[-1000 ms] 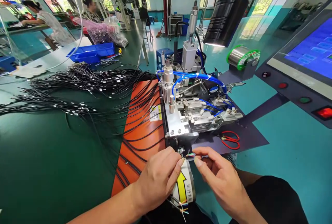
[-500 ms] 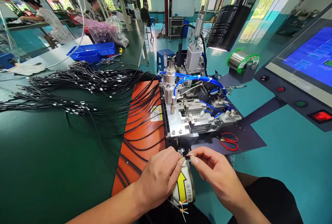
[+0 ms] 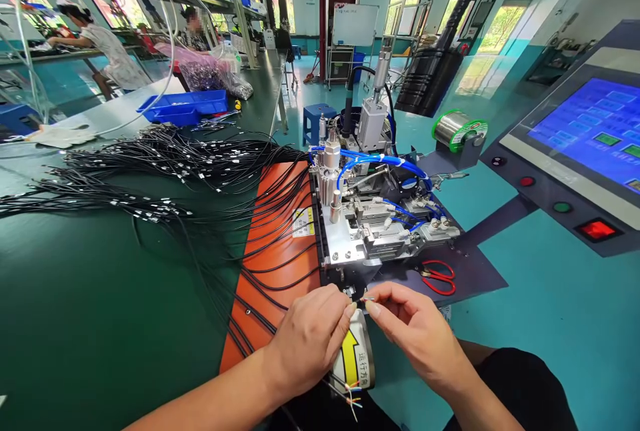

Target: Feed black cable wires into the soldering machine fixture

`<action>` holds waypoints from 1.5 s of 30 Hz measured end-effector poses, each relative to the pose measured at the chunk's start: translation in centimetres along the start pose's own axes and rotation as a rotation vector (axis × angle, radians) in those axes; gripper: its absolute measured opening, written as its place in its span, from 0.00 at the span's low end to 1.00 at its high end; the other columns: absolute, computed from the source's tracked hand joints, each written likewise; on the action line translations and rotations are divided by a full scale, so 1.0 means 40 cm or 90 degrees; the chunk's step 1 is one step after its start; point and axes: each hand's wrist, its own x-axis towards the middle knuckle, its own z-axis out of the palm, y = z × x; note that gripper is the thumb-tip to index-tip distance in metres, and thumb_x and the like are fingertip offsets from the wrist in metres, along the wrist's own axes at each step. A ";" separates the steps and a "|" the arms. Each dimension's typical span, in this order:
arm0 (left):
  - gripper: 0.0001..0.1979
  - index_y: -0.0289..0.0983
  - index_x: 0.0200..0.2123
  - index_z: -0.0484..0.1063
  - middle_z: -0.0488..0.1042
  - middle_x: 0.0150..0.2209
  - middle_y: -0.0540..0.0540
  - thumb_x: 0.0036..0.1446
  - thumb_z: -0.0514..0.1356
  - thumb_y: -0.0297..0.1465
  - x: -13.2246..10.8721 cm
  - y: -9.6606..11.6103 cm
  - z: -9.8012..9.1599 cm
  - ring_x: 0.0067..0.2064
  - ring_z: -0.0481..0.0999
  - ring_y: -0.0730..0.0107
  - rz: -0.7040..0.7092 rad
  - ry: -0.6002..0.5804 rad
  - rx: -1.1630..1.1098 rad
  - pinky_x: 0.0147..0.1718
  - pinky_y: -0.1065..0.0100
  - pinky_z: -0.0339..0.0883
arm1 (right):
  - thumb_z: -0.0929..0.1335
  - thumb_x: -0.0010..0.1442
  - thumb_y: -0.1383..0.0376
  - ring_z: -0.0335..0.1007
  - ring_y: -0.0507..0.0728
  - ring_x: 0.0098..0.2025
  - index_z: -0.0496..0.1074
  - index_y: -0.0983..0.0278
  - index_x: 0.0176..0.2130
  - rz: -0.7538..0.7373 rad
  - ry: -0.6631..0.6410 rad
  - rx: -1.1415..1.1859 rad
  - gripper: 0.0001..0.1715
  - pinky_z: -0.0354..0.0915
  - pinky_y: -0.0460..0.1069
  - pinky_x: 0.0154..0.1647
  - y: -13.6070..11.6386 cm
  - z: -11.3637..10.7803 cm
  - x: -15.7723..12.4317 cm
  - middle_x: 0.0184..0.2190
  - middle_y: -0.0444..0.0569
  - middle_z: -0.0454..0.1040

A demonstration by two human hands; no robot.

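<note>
My left hand [image 3: 315, 334] is closed, thumb against curled fingers, over the front of the machine, apparently around a black cable whose sheath is mostly hidden. Just to its right, my right hand [image 3: 417, 334] pinches the thin coloured wires [image 3: 369, 299] at that cable's end between thumb and forefinger. The fingertips of both hands are close together. Under them sits a rounded white housing [image 3: 365, 354] with a yellow arrow. Below my left hand, other cable ends [image 3: 353, 399] stick out with bare orange, blue and white wires fanned apart.
Ahead stands a metal machine [image 3: 385, 218] with blue air tubes. Red-handled scissors [image 3: 439, 278] lie on its dark plate, near a solder spool [image 3: 457, 130] and a control screen [image 3: 600, 131]. Black cables [image 3: 165, 164] cover the green table [image 3: 100, 298] and orange board [image 3: 280, 264]. Two people sit at the back left.
The view has shifted slightly, and more of the control screen shows. Both hands keep nearly the same pose, with the fingertips still on the wires.
</note>
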 end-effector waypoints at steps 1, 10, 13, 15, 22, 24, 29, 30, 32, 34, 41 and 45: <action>0.14 0.35 0.33 0.67 0.67 0.29 0.46 0.71 0.48 0.29 0.000 0.000 0.000 0.31 0.66 0.68 0.000 0.003 0.000 0.31 0.67 0.60 | 0.70 0.64 0.56 0.62 0.50 0.31 0.76 0.63 0.41 0.001 -0.003 0.009 0.13 0.58 0.44 0.29 0.001 0.000 0.000 0.31 0.43 0.72; 0.14 0.35 0.33 0.68 0.67 0.29 0.46 0.71 0.47 0.30 -0.005 -0.007 0.007 0.31 0.66 0.67 0.004 -0.001 0.002 0.31 0.67 0.60 | 0.71 0.63 0.55 0.57 0.49 0.28 0.76 0.63 0.40 0.009 -0.001 0.054 0.14 0.55 0.44 0.27 0.004 0.007 0.002 0.28 0.41 0.68; 0.15 0.35 0.34 0.68 0.68 0.29 0.46 0.71 0.47 0.31 -0.005 -0.007 0.007 0.31 0.66 0.67 0.006 -0.001 0.003 0.30 0.67 0.61 | 0.71 0.63 0.54 0.55 0.49 0.28 0.76 0.63 0.40 0.010 -0.006 0.049 0.14 0.54 0.44 0.27 0.002 0.005 0.005 0.27 0.41 0.66; 0.15 0.35 0.34 0.69 0.68 0.30 0.46 0.71 0.47 0.31 -0.003 -0.005 0.005 0.31 0.66 0.67 0.003 -0.005 0.002 0.31 0.67 0.61 | 0.71 0.63 0.54 0.54 0.49 0.27 0.76 0.63 0.40 0.006 -0.008 0.044 0.14 0.54 0.44 0.27 0.002 0.004 0.007 0.27 0.41 0.66; 0.15 0.35 0.32 0.67 0.68 0.29 0.46 0.71 0.47 0.30 -0.001 0.000 0.000 0.31 0.66 0.67 0.006 -0.004 0.015 0.30 0.67 0.60 | 0.70 0.64 0.54 0.54 0.49 0.27 0.75 0.63 0.39 -0.002 -0.014 0.025 0.14 0.53 0.45 0.26 0.006 0.002 0.005 0.27 0.41 0.65; 0.15 0.35 0.32 0.66 0.67 0.29 0.46 0.71 0.47 0.30 -0.002 -0.001 0.002 0.30 0.65 0.68 0.013 0.001 0.020 0.30 0.67 0.59 | 0.71 0.64 0.54 0.55 0.49 0.28 0.75 0.62 0.40 -0.004 -0.021 0.012 0.13 0.55 0.45 0.27 0.005 -0.004 0.007 0.28 0.41 0.65; 0.12 0.36 0.32 0.64 0.66 0.28 0.48 0.69 0.48 0.28 -0.003 -0.006 0.005 0.29 0.63 0.68 0.045 0.023 0.021 0.28 0.67 0.56 | 0.67 0.67 0.53 0.57 0.50 0.28 0.74 0.60 0.44 -0.016 -0.030 -0.032 0.14 0.56 0.45 0.28 -0.011 -0.040 0.020 0.26 0.40 0.65; 0.12 0.36 0.31 0.64 0.66 0.28 0.48 0.69 0.48 0.28 -0.002 -0.007 0.005 0.29 0.63 0.68 0.046 0.025 0.018 0.28 0.67 0.55 | 0.67 0.67 0.54 0.58 0.50 0.29 0.74 0.60 0.44 -0.029 -0.039 -0.049 0.14 0.57 0.46 0.29 -0.016 -0.047 0.023 0.28 0.41 0.66; 0.12 0.36 0.31 0.64 0.65 0.27 0.48 0.68 0.48 0.28 -0.001 -0.007 0.005 0.28 0.62 0.69 0.049 0.028 0.012 0.27 0.68 0.55 | 0.67 0.67 0.56 0.61 0.51 0.32 0.75 0.60 0.44 -0.066 -0.070 -0.093 0.12 0.59 0.46 0.33 -0.025 -0.057 0.028 0.33 0.43 0.70; 0.12 0.36 0.31 0.64 0.65 0.27 0.48 0.68 0.48 0.27 0.001 -0.008 0.004 0.28 0.62 0.69 0.057 0.032 0.009 0.27 0.68 0.54 | 0.67 0.68 0.58 0.63 0.52 0.34 0.76 0.60 0.42 -0.102 -0.104 -0.134 0.10 0.61 0.47 0.36 -0.033 -0.062 0.032 0.36 0.44 0.72; 0.09 0.35 0.34 0.68 0.66 0.27 0.48 0.66 0.51 0.25 -0.001 -0.005 0.000 0.28 0.61 0.67 0.146 0.042 0.047 0.27 0.66 0.52 | 0.62 0.71 0.63 0.60 0.51 0.33 0.66 0.61 0.33 -0.172 -0.186 -0.323 0.13 0.57 0.47 0.36 -0.071 -0.063 0.032 0.31 0.41 0.66; 0.08 0.34 0.39 0.71 0.67 0.27 0.47 0.66 0.52 0.24 -0.002 -0.002 -0.004 0.29 0.60 0.67 0.211 0.060 0.088 0.28 0.65 0.51 | 0.61 0.71 0.63 0.55 0.51 0.31 0.62 0.61 0.32 -0.137 -0.215 -0.358 0.14 0.54 0.46 0.33 -0.081 -0.057 0.012 0.29 0.40 0.62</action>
